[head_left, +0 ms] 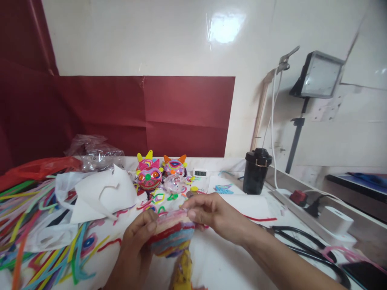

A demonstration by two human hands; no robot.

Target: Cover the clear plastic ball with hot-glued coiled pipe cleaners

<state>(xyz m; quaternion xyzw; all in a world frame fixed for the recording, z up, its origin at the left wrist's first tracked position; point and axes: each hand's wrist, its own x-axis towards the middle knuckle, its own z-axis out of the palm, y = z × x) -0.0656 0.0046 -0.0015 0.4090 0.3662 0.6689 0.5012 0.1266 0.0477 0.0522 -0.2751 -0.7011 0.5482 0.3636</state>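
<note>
Surface: white, cluttered; runs from the near edge to the wall.

Wall: glossy cream, with a dark red paper panel across its lower part, from 9 to 12 o'clock.

At 9 o'clock: a spread of loose pipe cleaners in many colours, partly under white cut paper. Behind these, a red plastic bag and a crumpled clear plastic bag; contents of both cannot be told.

At 12 o'clock: two finished pipe-cleaner faces, one pink with yellow horns, one purple with orange horns, just beside each other. Small curled pipe-cleaner pieces lie in front. A small digital clock stands near the wall.

At 1 o'clock: black lidded canister, upright, lid on; contents hidden.

At 3 o'clock: lamp on a stand, white cable, a white box, black scissors lying flat.

At 6 o'clock: striped pipe-cleaner ball, held just above the surface between both hands. Left hand: grip closed around the ball's left side, thumb on top. Right hand: fingertips pinched shut on the ball's upper edge.
</note>
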